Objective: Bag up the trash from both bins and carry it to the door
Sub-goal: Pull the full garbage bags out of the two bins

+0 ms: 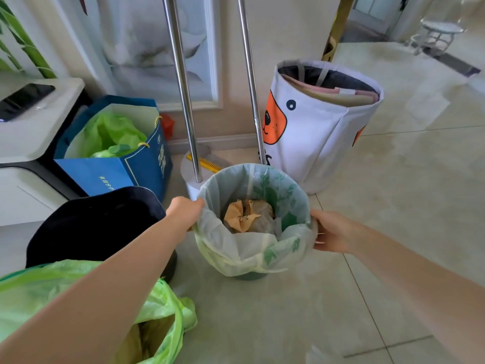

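Observation:
A small green bin [249, 276] stands on the tile floor, lined with a pale green trash bag [236, 253] folded over its rim. Crumpled brown paper [242, 215] lies inside. My left hand [185, 211] pinches the bag's edge at the bin's left rim. My right hand [332, 232] grips the bag's edge at the right rim. A second bright green bag [160, 319] with brownish trash sits at the bottom left, partly hidden under my left arm. A dark round bin [94, 227] stands beside it.
A blue paper gift bag [131, 169] holding green plastic stands at the left by a white cabinet [39, 127]. Two metal poles [183, 101] rise behind the bin. A white fabric hamper [320, 132] stands at the right. Open tile floor [393, 206] stretches right toward a doorway.

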Motion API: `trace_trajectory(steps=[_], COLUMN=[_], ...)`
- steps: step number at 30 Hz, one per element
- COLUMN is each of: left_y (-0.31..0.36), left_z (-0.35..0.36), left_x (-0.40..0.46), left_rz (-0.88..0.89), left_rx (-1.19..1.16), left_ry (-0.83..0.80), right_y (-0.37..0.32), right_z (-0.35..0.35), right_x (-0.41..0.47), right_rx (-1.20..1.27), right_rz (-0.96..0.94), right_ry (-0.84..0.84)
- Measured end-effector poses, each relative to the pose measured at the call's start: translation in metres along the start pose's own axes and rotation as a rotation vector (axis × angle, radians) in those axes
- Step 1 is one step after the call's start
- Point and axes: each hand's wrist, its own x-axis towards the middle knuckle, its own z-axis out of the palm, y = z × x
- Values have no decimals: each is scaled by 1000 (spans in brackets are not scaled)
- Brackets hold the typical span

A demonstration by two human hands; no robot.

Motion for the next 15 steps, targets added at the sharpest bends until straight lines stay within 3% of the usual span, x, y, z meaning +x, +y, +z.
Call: trace_trajectory(steps=[4,7,15], left_y=[4,9,31], left_z=[-3,-9,-19], left_x=[1,-1,-27], left_rz=[-3,74,310], left_rx=[76,99,-87], left_ry=[-52,-4,162], right_y=[-3,-11,-44], right_z=[-4,-1,11], right_x=[-2,-8,-29], right_rx=[-1,-20,-74], right_rz=[-53,-106,-310], right_ry=[22,64,157])
